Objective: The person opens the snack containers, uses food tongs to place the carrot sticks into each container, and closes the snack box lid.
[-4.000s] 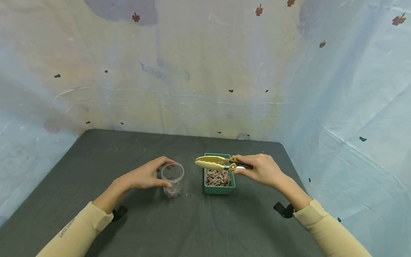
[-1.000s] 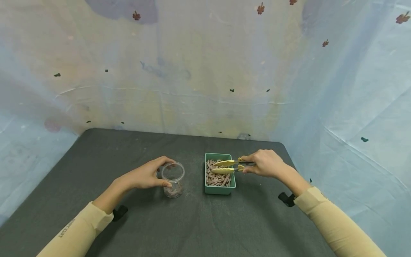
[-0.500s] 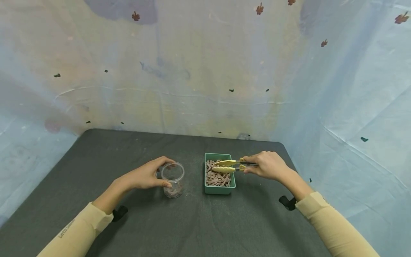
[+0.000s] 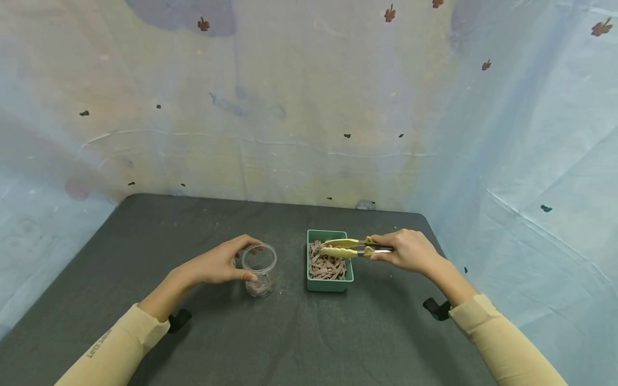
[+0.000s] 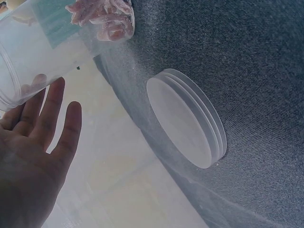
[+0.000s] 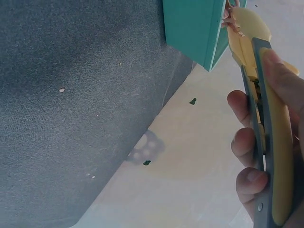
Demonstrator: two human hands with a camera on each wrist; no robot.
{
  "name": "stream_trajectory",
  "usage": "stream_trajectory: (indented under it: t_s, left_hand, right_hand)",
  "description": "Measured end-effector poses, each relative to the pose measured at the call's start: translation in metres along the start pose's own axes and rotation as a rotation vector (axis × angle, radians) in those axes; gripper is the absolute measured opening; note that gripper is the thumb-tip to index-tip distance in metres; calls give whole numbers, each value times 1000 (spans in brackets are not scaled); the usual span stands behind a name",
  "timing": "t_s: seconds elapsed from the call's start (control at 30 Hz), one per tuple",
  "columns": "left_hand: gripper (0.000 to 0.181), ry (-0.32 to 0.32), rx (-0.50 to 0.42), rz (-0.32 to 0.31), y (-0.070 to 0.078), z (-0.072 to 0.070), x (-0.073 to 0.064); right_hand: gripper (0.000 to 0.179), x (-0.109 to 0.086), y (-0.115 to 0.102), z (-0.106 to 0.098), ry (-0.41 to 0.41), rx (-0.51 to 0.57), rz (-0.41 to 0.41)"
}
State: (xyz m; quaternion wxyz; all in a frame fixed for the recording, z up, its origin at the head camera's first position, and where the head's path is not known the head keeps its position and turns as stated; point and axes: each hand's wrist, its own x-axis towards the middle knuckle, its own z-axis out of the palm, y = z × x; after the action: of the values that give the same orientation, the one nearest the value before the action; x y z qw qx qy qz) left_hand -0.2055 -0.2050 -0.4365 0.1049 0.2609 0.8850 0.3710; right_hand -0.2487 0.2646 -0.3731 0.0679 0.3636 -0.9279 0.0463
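My left hand (image 4: 224,262) holds a clear plastic jar (image 4: 260,276) upright on the table, thumb at its near side and fingers at its far side. In the left wrist view, pinkish-brown strips (image 5: 107,19) lie at the bottom of the jar. Yellow-tipped tongs (image 4: 344,251) are gripped in my right hand (image 4: 405,249), their tips over the back right of a green rectangular tub (image 4: 328,286). Grey-brown strips (image 4: 328,268) fill the tub's lower part. At the tongs' tips in the right wrist view some strips (image 6: 228,16) show, partly hidden by the tub wall.
A clear round lid (image 5: 183,118) lies on the dark table beside the jar, seen only in the left wrist view. Small crumbs (image 6: 61,90) dot the table near the tub. A patterned sheet (image 4: 289,107) hangs behind the table and along its sides.
From above the tub's left part, the tongs have gone right and down to the strips, and lately drifted slightly right. My left hand and the jar have stayed put.
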Motion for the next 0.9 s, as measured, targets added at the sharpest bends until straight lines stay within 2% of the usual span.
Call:
stream_trajectory:
  t_s: [0.5, 0.73, 0.9]
  left_hand:
    - [74, -8, -5, -7, 0, -1, 0]
    - [77, -11, 1, -1, 0, -2, 0]
    - [78, -11, 6, -3, 0, -2, 0]
  right_hand:
    - [53, -13, 4, -4, 64, 150, 63]
    - [54, -12, 2, -8, 109, 181, 63]
    - [55, -11, -1, -7, 104, 191, 64]
